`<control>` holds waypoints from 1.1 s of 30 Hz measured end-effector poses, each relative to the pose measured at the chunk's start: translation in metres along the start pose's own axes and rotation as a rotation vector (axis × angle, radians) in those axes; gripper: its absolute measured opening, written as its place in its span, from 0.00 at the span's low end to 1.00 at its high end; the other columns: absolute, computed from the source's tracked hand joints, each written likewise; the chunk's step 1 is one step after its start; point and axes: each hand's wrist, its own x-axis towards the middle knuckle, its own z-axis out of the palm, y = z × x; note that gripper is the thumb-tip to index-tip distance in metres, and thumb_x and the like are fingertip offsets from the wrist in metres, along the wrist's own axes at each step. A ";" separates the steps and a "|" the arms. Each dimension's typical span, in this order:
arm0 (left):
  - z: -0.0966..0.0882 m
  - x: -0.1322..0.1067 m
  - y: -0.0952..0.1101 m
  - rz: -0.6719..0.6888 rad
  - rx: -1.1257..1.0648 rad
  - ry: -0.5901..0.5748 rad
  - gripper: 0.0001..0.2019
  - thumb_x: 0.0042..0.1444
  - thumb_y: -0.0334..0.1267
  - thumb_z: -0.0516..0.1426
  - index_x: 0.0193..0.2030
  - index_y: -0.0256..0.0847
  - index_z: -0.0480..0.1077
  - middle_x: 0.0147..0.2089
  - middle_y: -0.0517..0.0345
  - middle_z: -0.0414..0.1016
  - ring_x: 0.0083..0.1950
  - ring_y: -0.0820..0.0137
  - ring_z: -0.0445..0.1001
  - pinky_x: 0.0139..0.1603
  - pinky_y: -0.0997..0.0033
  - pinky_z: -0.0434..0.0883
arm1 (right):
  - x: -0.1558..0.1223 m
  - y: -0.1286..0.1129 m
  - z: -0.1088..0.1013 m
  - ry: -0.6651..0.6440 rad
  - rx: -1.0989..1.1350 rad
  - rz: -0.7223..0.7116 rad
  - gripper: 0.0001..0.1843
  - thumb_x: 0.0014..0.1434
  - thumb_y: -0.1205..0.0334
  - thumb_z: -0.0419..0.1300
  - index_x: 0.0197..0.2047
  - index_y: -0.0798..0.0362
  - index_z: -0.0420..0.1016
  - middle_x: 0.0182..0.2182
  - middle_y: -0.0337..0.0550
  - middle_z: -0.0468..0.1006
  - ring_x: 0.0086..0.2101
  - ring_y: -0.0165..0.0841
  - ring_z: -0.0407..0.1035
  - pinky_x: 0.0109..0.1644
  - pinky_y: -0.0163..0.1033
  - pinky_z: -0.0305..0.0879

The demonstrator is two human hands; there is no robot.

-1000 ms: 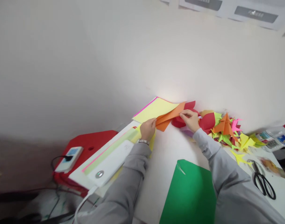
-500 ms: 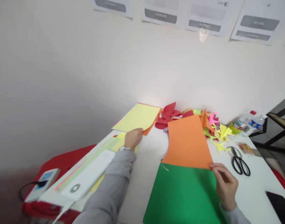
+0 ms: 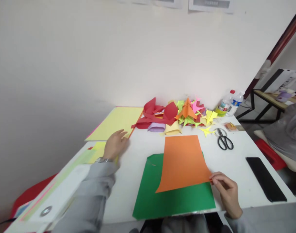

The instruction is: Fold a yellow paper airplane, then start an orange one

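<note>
White surface [image 3: 126, 187]; green sheet [image 3: 177, 202] at near edge. Orange sheet [image 3: 182, 161]: over green sheet, corner pinched in right hand [image 3: 227, 193]. Left hand [image 3: 114, 145]: fingers loosely extended, left of green sheet. Phone [image 3: 265, 179]: right, white margin between.

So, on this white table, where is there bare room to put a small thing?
White tabletop shows between the left sleeve and green sheet. Another bare patch lies right of the orange sheet, bordered by the scissors, black slab and right hand. Crowded: along the wall, folded papers and bottles; at left, yellow sheets and a white device.
</note>
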 end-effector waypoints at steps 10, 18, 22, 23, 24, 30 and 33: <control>-0.019 -0.164 0.104 0.457 -0.754 -0.528 0.35 0.52 0.54 0.64 0.66 0.52 0.64 0.66 0.50 0.68 0.66 0.53 0.67 0.65 0.48 0.66 | -0.002 -0.005 -0.021 -0.076 0.160 0.141 0.06 0.58 0.62 0.65 0.30 0.52 0.80 0.27 0.44 0.78 0.26 0.32 0.70 0.30 0.36 0.67; 0.022 -0.186 0.113 0.559 -0.871 -0.275 0.16 0.62 0.47 0.56 0.52 0.45 0.77 0.54 0.48 0.79 0.57 0.58 0.76 0.65 0.49 0.66 | 0.002 -0.007 -0.036 -0.198 0.144 0.029 0.09 0.57 0.55 0.67 0.41 0.47 0.81 0.35 0.47 0.81 0.34 0.36 0.73 0.34 0.40 0.71; 0.011 -0.191 0.112 0.485 -0.844 -0.330 0.15 0.61 0.46 0.57 0.50 0.46 0.77 0.49 0.52 0.82 0.52 0.60 0.79 0.62 0.54 0.70 | 0.009 0.003 -0.038 -0.310 -0.205 -0.125 0.34 0.47 0.54 0.74 0.58 0.43 0.73 0.54 0.52 0.76 0.49 0.44 0.72 0.50 0.48 0.72; 0.008 -0.192 0.113 0.432 -0.842 -0.369 0.14 0.61 0.45 0.56 0.49 0.45 0.78 0.48 0.51 0.82 0.53 0.60 0.79 0.59 0.58 0.73 | 0.011 0.005 -0.038 -0.344 -0.277 -0.142 0.31 0.50 0.56 0.73 0.58 0.43 0.73 0.54 0.51 0.76 0.51 0.44 0.71 0.52 0.49 0.71; 0.006 -0.193 0.115 0.374 -0.852 -0.404 0.14 0.62 0.45 0.55 0.48 0.45 0.79 0.48 0.51 0.82 0.52 0.60 0.79 0.56 0.61 0.75 | 0.013 0.007 -0.037 -0.379 -0.326 -0.161 0.25 0.54 0.57 0.70 0.56 0.43 0.75 0.52 0.50 0.77 0.51 0.43 0.71 0.53 0.49 0.70; 0.008 -0.196 0.126 0.122 -0.815 -0.390 0.14 0.60 0.45 0.54 0.41 0.44 0.80 0.42 0.55 0.84 0.42 0.61 0.82 0.46 0.63 0.78 | 0.023 0.012 -0.026 -0.542 -0.498 -0.280 0.08 0.66 0.63 0.57 0.41 0.47 0.79 0.40 0.45 0.83 0.46 0.40 0.75 0.55 0.49 0.68; 0.008 -0.195 0.128 0.048 -0.772 -0.351 0.15 0.58 0.50 0.56 0.40 0.43 0.80 0.42 0.54 0.84 0.42 0.59 0.82 0.46 0.61 0.78 | 0.022 0.012 -0.020 -0.509 -0.525 -0.172 0.11 0.68 0.60 0.53 0.41 0.49 0.77 0.34 0.44 0.82 0.35 0.35 0.75 0.44 0.41 0.72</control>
